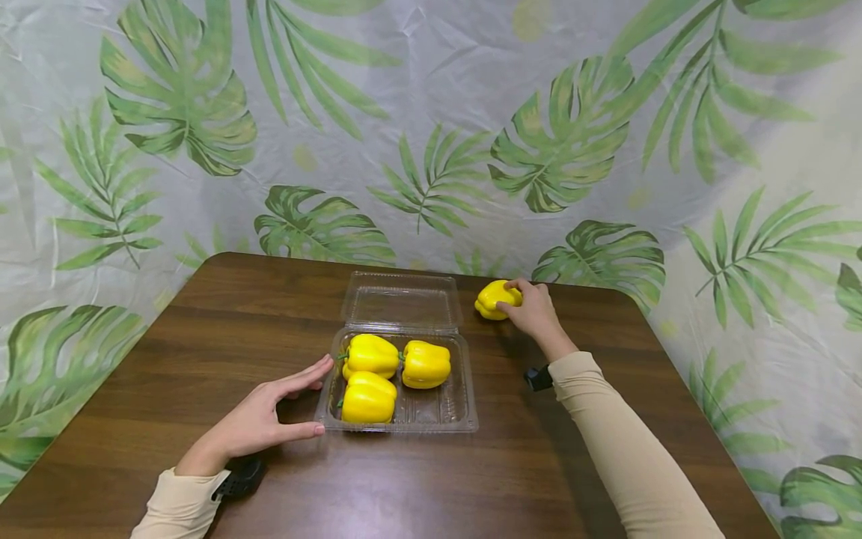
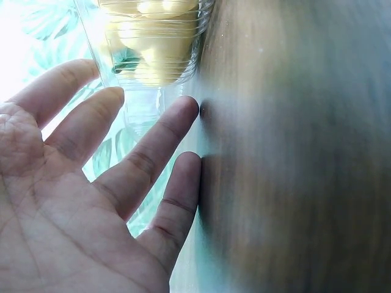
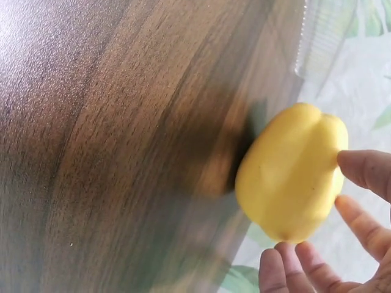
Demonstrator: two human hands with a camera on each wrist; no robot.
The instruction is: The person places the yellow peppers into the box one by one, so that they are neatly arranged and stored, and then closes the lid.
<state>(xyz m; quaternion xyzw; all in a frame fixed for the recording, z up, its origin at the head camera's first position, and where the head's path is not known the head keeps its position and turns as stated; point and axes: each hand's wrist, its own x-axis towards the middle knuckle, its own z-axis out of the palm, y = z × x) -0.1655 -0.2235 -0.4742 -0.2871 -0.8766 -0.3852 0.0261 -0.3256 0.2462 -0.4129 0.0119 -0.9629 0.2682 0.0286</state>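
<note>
A clear plastic clamshell container [image 1: 465, 374] lies on the table with its lid [image 1: 404, 299] folded back. Inside its base are three yellow bell peppers [image 1: 367, 398], two on the left and one on the right. My left hand [image 1: 263, 412] is beside the container's left wall, fingers spread and fairly straight, with thumb and fingertips at its edge. Beyond the container to the right, my right hand [image 1: 536, 308] holds another yellow bell pepper [image 3: 290, 174] between thumb and fingers. A shadow falls on the table beside that pepper in the right wrist view.
The brown wooden table [image 1: 256, 322] ends at a leaf-patterned cloth [image 1: 431, 97] hanging behind it. The right hand is close to the table's back edge. Black bands [image 1: 240, 479] show on both wrists.
</note>
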